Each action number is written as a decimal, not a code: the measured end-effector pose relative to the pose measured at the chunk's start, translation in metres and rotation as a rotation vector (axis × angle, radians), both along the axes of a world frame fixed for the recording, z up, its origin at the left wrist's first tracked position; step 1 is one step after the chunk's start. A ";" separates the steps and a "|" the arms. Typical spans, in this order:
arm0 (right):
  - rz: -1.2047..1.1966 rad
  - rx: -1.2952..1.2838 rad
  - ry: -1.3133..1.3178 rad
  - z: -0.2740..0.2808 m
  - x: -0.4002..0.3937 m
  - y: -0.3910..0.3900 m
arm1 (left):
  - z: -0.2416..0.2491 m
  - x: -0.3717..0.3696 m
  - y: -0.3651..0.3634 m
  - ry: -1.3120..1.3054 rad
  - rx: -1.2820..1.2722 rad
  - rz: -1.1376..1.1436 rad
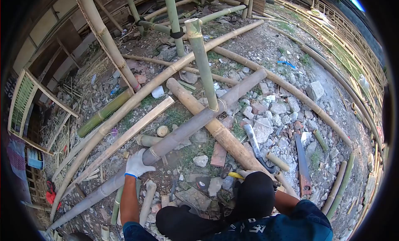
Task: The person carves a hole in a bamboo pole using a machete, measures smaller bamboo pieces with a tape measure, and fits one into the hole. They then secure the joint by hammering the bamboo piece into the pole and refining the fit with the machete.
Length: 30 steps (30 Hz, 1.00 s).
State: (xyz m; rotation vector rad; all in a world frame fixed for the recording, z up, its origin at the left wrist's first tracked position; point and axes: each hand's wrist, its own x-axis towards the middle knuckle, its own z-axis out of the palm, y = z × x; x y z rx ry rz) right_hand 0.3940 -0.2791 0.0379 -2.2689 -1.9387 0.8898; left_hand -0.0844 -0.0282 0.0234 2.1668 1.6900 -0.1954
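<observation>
My left hand (pixel 138 164), in a white glove with a blue cuff, grips a thick grey bamboo pole (pixel 176 137), its thumb out to the side. That pole lies slanted across a brown bamboo pole (pixel 228 138). A green bamboo post (pixel 203 66) stands upright on the grey pole, its lower end meeting it near the crossing. My right hand (pixel 246 173), also gloved, is mostly hidden behind my dark-clad knee (pixel 255 195). A yellow object (pixel 235 175) sticks out from its fingers; its kind cannot be made out.
A machete (pixel 253 143) and a handsaw (pixel 302 166) lie on the rubble to the right. A long bamboo pole (pixel 166 70) and a split strip (pixel 124 137) run past on the left. Behind stands a lashed bamboo frame (pixel 173 25). Broken stones (pixel 262 129) cover the ground.
</observation>
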 end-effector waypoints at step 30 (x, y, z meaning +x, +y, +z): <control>-0.007 0.507 -0.035 -0.119 -0.009 -0.004 | 0.007 0.101 0.006 0.138 0.138 -0.052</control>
